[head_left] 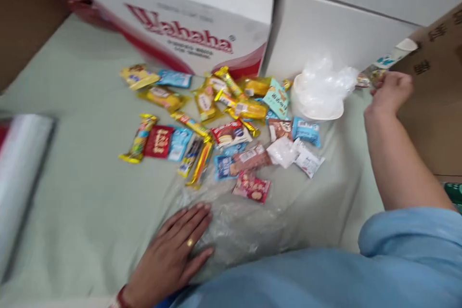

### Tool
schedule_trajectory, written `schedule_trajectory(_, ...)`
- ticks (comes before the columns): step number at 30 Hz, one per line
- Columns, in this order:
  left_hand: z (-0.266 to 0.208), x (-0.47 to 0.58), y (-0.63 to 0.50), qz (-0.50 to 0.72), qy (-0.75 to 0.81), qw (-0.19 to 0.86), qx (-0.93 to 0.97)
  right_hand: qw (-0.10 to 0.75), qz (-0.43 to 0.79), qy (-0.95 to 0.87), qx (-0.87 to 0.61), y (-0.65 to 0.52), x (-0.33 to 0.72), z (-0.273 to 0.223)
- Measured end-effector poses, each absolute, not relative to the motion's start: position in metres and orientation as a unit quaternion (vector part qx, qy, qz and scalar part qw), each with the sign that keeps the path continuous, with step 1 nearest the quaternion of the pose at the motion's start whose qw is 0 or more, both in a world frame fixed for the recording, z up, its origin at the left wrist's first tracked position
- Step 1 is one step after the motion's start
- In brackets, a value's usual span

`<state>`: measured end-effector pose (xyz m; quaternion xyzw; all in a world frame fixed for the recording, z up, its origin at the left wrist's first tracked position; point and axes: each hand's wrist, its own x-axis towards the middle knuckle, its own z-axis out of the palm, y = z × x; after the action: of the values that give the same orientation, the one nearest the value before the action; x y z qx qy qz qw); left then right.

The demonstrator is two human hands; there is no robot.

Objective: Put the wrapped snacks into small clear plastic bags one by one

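From my remote seat, I have the big Wahaha carton (195,29) left of the white bowl (299,102). Clear plastic (249,231) spreads on the near side of that bowl, probably light, limp and slippery, best taken by a gathered fold. My left hand (175,245) lies palm down at its edge, thumb apart. Right of the bowl, my right hand (391,92) curls at a small packet (377,75); pinching or not, I can't tell

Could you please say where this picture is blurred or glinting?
Head view: the white-and-red cardboard Wahaha box smears toward its left end; the silvery-white object at far left looks soft; pale highlights fleck the crumpled, translucent plastic bag.
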<state>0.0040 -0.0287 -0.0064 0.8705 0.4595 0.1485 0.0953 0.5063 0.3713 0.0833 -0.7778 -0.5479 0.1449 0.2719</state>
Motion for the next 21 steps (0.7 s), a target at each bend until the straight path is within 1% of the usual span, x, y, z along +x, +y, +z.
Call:
schedule_trajectory(1,-0.003,0.006,-0.028,0.149,0.461,0.108,0.868,0.326,0.101,-0.551,-0.761,0.345,0.489,0.090)
schedule_trajectory(2,0.000,0.007,-0.027,0.148,0.462,0.124,0.865,0.397,0.092,-0.558,-0.723,0.315,0.471,0.097)
schedule_trajectory(3,0.001,0.008,-0.027,0.149,0.465,0.139,0.862,0.436,0.124,-0.580,-0.677,0.281,0.451,0.104)
schedule_trajectory(4,0.002,0.009,-0.028,0.150,0.465,0.152,0.859,0.418,0.176,-0.631,-0.629,0.244,0.429,0.108)
schedule_trajectory(5,0.003,0.010,-0.029,0.150,0.465,0.164,0.857,0.371,0.224,-0.694,-0.575,0.208,0.407,0.110)
schedule_trajectory(7,0.003,0.009,-0.031,0.150,0.457,0.183,0.858,0.216,0.310,-0.835,-0.399,0.142,0.363,0.104)
schedule_trajectory(8,0.003,0.008,-0.031,0.150,0.448,0.192,0.860,0.150,0.323,-0.884,-0.303,0.115,0.342,0.096)
schedule_trajectory(9,0.003,0.007,-0.032,0.151,0.436,0.199,0.864,0.104,0.313,-0.910,-0.251,0.093,0.325,0.085)
schedule_trajectory(11,0.002,0.001,-0.032,0.160,0.413,0.212,0.871,0.041,0.260,-0.932,-0.251,0.063,0.301,0.061)
schedule_trajectory(14,0.001,-0.014,-0.033,0.182,0.407,0.228,0.866,0.010,0.189,-0.926,-0.328,0.042,0.290,0.035)
schedule_trajectory(16,-0.001,-0.024,-0.032,0.205,0.411,0.244,0.854,0.028,0.171,-0.913,-0.370,0.032,0.287,0.032)
schedule_trajectory(18,-0.002,-0.032,-0.028,0.235,0.401,0.276,0.841,0.066,0.167,-0.900,-0.398,0.019,0.279,0.036)
schedule_trajectory(21,-0.002,-0.035,-0.018,0.281,0.395,0.323,0.813,0.105,0.184,-0.905,-0.370,-0.006,0.248,0.036)
